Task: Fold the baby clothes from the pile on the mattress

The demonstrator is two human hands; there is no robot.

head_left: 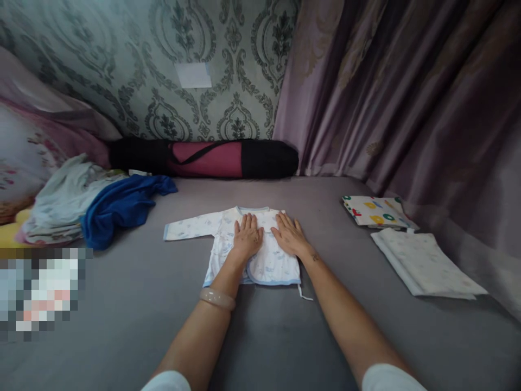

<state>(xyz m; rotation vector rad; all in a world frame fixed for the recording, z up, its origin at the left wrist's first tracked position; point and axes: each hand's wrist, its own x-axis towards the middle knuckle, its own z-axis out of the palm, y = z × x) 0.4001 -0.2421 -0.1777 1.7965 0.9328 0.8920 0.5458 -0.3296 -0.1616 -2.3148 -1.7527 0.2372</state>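
A small white baby shirt (266,266) with blue trim and a pale print lies flat on the grey bed sheet (122,309). Its left sleeve (189,225) stretches out to the side, while no sleeve shows spread on the right. My left hand (247,238) rests palm down on the middle of the shirt, fingers spread. Flat on the shirt's right side is my right hand (290,234), its fingers also apart. A white tie string (304,294) trails from the lower right hem. Neither hand grips the cloth.
Folded cloths lie at the right: one with colourful print (378,212), one pale (431,263). A blue garment (122,206) and pale clothes (65,195) are heaped at the left. Along the wall lies a black and maroon bag (207,158). Purple curtains (325,92) hang at the right.
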